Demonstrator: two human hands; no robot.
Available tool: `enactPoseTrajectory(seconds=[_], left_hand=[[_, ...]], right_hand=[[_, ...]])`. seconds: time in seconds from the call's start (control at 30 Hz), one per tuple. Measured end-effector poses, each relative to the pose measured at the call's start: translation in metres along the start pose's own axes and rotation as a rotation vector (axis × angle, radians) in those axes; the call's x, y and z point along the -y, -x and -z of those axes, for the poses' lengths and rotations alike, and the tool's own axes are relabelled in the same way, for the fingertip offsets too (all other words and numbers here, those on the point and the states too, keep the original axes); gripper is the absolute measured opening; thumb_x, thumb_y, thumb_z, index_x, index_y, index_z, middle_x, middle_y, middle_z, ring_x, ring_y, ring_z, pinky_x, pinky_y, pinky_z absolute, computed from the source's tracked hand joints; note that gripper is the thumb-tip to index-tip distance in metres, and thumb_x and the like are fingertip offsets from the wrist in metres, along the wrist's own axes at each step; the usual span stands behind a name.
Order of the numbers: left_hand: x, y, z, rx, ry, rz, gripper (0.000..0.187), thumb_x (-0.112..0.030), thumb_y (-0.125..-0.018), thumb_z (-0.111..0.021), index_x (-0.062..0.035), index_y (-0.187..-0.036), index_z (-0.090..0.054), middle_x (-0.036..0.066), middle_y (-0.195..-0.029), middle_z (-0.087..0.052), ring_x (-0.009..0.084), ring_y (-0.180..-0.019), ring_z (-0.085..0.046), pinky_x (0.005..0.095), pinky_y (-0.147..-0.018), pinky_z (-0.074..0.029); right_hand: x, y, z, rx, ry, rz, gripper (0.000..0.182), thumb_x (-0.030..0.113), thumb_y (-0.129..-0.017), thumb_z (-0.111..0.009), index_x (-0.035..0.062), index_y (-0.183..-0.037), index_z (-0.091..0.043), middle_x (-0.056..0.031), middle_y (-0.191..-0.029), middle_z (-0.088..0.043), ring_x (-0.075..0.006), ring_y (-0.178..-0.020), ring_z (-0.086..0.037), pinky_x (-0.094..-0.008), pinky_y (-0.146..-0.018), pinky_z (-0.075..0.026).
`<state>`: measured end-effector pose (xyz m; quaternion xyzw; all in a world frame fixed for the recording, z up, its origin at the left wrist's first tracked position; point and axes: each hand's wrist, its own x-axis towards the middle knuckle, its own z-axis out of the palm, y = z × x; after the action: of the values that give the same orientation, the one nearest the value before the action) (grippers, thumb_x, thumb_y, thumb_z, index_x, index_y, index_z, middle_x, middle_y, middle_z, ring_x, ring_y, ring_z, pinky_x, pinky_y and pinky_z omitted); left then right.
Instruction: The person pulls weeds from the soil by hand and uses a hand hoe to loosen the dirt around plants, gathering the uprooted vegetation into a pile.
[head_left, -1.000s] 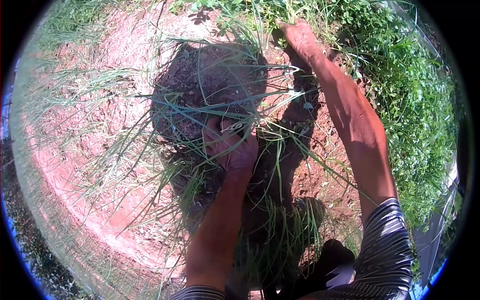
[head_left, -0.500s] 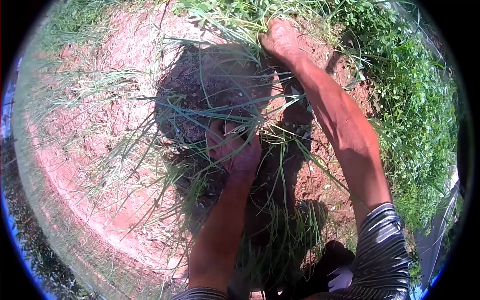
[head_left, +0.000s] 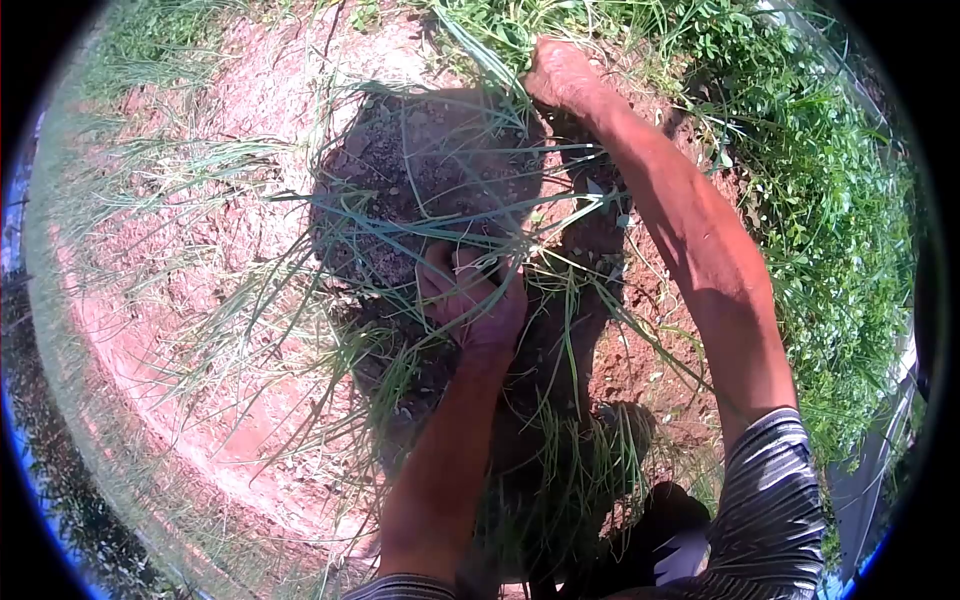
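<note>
In the shadow at the middle of the head view, my left hand (head_left: 480, 298) is closed, its fingers curled around long, thin, onion-like green stalks (head_left: 405, 228). The stalks fan out to the left and right across the soil, and their lower ends are partly hidden by the fingers. Farther forward, my right hand (head_left: 565, 76) makes a fist near the ground, among green plants (head_left: 495, 50) at the edge of the growth. Its fingertips are turned away from me, so what lies inside the grip is hard to see.
More thin-leaved plants (head_left: 240, 150) grow on the pale reddish soil (head_left: 250, 420) to the left. Dense leafy greenery (head_left: 820, 230) lines the right side. My shadow darkens the ground between the arms, and a pale strip (head_left: 865, 510) runs along the far right edge.
The greenery by my right hand has shifted, with leaves that spread leftward now more upright, baring soil there. My right forearm has moved slightly right. My left hand stays almost in place.
</note>
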<state>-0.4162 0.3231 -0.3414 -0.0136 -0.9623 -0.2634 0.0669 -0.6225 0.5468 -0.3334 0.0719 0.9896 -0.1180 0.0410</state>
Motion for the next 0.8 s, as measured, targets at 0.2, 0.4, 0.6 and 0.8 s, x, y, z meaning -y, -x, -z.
enactPoseTrajectory(seconds=[0.2,0.4,0.6,0.8], left_hand=[[0.002,0.002,-0.005,-0.012,-0.056,-0.005,0.04,-0.043,-0.073,-0.065,-0.0086,-0.093,-0.063,0.02,-0.117,-0.05,0.0365,-0.114,-0.041,0.0524,-0.095,-0.028],[0.001,0.002,-0.003,0.03,-0.04,-0.001,0.039,-0.043,-0.075,-0.066,-0.0091,-0.094,-0.063,0.02,-0.117,-0.049,0.037,-0.117,-0.038,0.0532,-0.096,-0.026],[0.003,0.002,-0.007,-0.082,-0.074,-0.072,0.035,-0.036,-0.07,-0.069,-0.0082,-0.089,-0.059,0.014,-0.11,-0.051,0.0347,-0.106,-0.045,0.0513,-0.087,-0.03],[0.002,0.002,-0.003,-0.051,-0.058,-0.058,0.034,-0.035,-0.069,-0.068,-0.0077,-0.088,-0.059,0.015,-0.11,-0.05,0.035,-0.105,-0.045,0.0507,-0.086,-0.031]], right_hand=[[0.007,0.001,-0.01,-0.186,0.035,0.284,0.029,0.01,-0.076,-0.052,0.0045,-0.104,-0.058,-0.0207,-0.08,-0.063,-0.037,-0.076,-0.063,-0.0444,-0.069,-0.052],[0.011,0.015,0.007,-0.191,0.11,0.362,0.029,0.01,-0.078,-0.052,0.0053,-0.105,-0.058,-0.0218,-0.078,-0.063,-0.0356,-0.074,-0.064,-0.0429,-0.066,-0.053],[0.004,0.01,-0.002,-0.136,-0.069,0.217,0.027,0.022,-0.081,-0.055,0.0013,-0.097,-0.06,-0.0225,-0.082,-0.064,-0.0381,-0.081,-0.063,-0.0453,-0.075,-0.051],[0.003,0.022,-0.004,-0.045,-0.436,-0.17,0.037,0.035,-0.081,-0.061,-0.0008,-0.091,-0.063,-0.0245,-0.087,-0.064,-0.0364,-0.086,-0.063,-0.0425,-0.077,-0.049]])
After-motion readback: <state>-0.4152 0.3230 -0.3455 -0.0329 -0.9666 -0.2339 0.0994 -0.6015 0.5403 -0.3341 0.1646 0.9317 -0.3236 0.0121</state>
